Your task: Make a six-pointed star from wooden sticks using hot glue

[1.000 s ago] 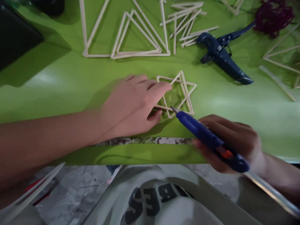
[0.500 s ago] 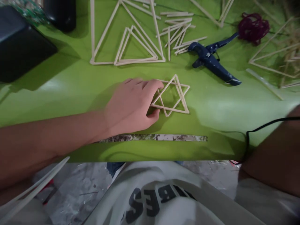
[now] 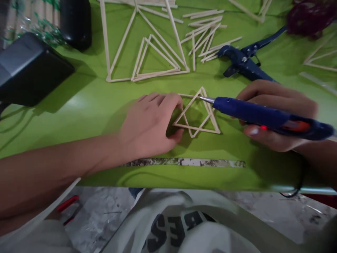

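A six-pointed star (image 3: pixel 197 130) made of thin wooden sticks lies on the green table. My left hand (image 3: pixel 150 123) comes from the left, with its thumb and fingers closed around the star's left points. My right hand (image 3: pixel 279 105) grips a blue pen-shaped hot glue gun (image 3: pixel 252 110) with a red light lit on its side. The gun's metal tip touches, or hovers just over, the star's upper stick near the top point; I cannot tell which. My left fingertips partly hide the star's left side.
Behind the star are large stick triangles (image 3: pixel 122 80), loose sticks (image 3: pixel 194 52) and a blue hand cutter (image 3: pixel 244 61). A dark box (image 3: pixel 39 70) stands at left. A patterned strip (image 3: pixel 192 162) lies near the front edge. A clear stick (image 3: pixel 318 82) and purple bundle (image 3: pixel 308 17) are at right.
My right hand has come in from the right with the glue gun, bringing its tip to the star's top. My left hand keeps its hold. The view has shifted slightly.
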Action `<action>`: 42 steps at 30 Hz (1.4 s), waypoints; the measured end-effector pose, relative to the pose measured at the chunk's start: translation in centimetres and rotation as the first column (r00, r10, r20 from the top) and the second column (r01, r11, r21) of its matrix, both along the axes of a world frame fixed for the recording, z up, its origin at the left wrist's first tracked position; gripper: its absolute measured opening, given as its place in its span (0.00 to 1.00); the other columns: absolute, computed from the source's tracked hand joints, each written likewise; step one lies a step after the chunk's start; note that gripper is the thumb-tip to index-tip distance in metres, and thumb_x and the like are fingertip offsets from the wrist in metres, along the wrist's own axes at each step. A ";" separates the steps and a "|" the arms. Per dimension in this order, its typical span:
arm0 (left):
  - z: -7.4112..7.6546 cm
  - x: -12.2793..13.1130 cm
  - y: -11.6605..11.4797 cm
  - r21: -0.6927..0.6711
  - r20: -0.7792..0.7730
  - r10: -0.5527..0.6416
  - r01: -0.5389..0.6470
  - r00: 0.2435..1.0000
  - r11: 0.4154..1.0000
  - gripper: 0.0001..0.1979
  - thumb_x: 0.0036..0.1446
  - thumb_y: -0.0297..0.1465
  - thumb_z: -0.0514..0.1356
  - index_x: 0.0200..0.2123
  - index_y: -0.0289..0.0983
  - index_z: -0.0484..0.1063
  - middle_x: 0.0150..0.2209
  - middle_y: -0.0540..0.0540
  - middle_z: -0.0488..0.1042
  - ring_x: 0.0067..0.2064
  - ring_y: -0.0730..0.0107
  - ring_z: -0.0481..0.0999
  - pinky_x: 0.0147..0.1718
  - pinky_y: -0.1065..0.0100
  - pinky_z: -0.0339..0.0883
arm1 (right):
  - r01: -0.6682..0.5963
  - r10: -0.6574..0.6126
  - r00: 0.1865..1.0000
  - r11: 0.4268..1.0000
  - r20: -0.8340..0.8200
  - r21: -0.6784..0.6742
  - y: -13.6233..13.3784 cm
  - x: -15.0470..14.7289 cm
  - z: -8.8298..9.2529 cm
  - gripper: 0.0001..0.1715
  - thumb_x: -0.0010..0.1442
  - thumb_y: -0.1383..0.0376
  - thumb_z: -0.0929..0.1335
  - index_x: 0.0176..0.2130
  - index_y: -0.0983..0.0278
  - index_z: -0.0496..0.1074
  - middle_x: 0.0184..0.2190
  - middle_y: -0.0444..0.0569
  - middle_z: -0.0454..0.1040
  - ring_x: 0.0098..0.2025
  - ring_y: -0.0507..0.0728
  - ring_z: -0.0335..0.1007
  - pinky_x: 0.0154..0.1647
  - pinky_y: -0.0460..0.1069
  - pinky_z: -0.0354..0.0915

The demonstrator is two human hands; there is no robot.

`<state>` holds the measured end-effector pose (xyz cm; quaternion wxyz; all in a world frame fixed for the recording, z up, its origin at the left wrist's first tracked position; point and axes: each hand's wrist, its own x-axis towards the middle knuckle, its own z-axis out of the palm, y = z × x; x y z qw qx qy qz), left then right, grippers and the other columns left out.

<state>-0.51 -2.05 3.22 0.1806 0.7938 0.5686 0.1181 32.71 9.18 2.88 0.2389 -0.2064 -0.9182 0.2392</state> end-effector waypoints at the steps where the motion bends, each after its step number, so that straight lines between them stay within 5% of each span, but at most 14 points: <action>1: 0.1 0.0 0.0 0.001 -0.002 0.006 -0.006 1.000 1.000 0.18 0.66 0.36 0.69 0.56 0.38 0.77 0.47 0.39 0.85 0.50 0.47 0.85 0.47 0.51 0.77 | -0.114 0.115 0.993 0.993 -0.023 0.009 0.9 -0.2 -0.2 0.23 0.80 0.42 0.71 0.44 0.57 0.81 0.43 0.57 0.83 0.41 0.58 0.83 0.41 0.53 0.79; 3: 0.2 -0.1 0.0 -0.008 -0.006 -0.005 0.005 1.000 1.000 0.13 0.66 0.36 0.69 0.51 0.40 0.78 0.46 0.40 0.85 0.50 0.48 0.85 0.47 0.51 0.77 | -0.263 0.264 0.964 0.964 -0.037 0.032 1.8 -0.4 -0.7 0.18 0.82 0.50 0.71 0.51 0.60 0.81 0.47 0.60 0.81 0.43 0.58 0.81 0.41 0.53 0.78; 9: 0.5 -0.4 0.2 -0.032 -0.008 -0.055 0.055 0.998 0.998 0.08 0.71 0.39 0.65 0.48 0.44 0.81 0.44 0.42 0.84 0.49 0.50 0.84 0.51 0.50 0.78 | -0.259 0.259 0.965 0.966 0.050 -0.010 0.7 0.1 -1.0 0.21 0.82 0.43 0.71 0.48 0.56 0.78 0.40 0.50 0.79 0.29 0.51 0.75 0.24 0.47 0.68; 22: -0.1 -0.4 0.2 0.004 0.020 -0.057 0.057 0.998 0.998 0.09 0.70 0.40 0.66 0.47 0.42 0.80 0.41 0.43 0.83 0.46 0.50 0.83 0.47 0.51 0.73 | -0.218 0.252 0.953 0.955 0.165 -0.199 -1.6 -0.6 0.5 0.02 0.82 0.63 0.70 0.50 0.57 0.72 0.36 0.42 0.70 0.30 0.52 0.63 0.31 0.50 0.61; 36: 0.1 -0.3 0.3 -0.006 0.016 -0.058 0.058 0.998 0.998 0.08 0.70 0.38 0.67 0.47 0.43 0.81 0.38 0.46 0.82 0.43 0.54 0.82 0.46 0.53 0.72 | -0.218 0.259 0.956 0.940 0.134 -0.262 -1.6 -1.2 0.3 0.10 0.76 0.69 0.73 0.45 0.56 0.69 0.33 0.41 0.68 0.29 0.52 0.66 0.32 0.49 0.62; 42: 0.2 -0.3 0.4 -0.024 0.013 -0.061 0.061 0.998 0.998 0.08 0.70 0.38 0.67 0.47 0.42 0.82 0.36 0.48 0.81 0.40 0.58 0.81 0.43 0.56 0.71 | -0.197 0.240 0.952 0.955 0.189 -0.221 -1.8 -1.6 0.8 0.10 0.77 0.66 0.72 0.45 0.56 0.68 0.33 0.39 0.67 0.26 0.52 0.56 0.30 0.50 0.60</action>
